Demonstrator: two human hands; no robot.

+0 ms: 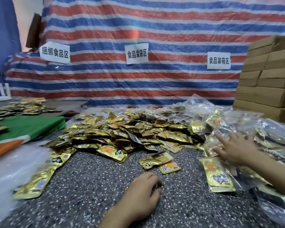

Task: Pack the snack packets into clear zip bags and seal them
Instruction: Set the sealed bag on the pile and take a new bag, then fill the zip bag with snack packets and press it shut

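A big heap of gold snack packets (122,130) covers the middle of the speckled table (89,186). Two loose packets (156,159) lie just in front of it. To the right, filled clear zip bags (247,129) are piled up. My right hand (234,148) lies on that pile with its fingers spread straight, touching a filled bag. My left hand (143,188) rests on the bare table near the front with its fingers loosely curled, holding nothing. A stack of empty clear bags (11,168) shows blurred at the left edge.
Stacked cardboard boxes (270,79) stand at the back right. A green, white and orange cloth (28,129) lies at the left, with more gold packets (23,106) behind it. A striped tarp (138,46) with paper signs hangs behind the table.
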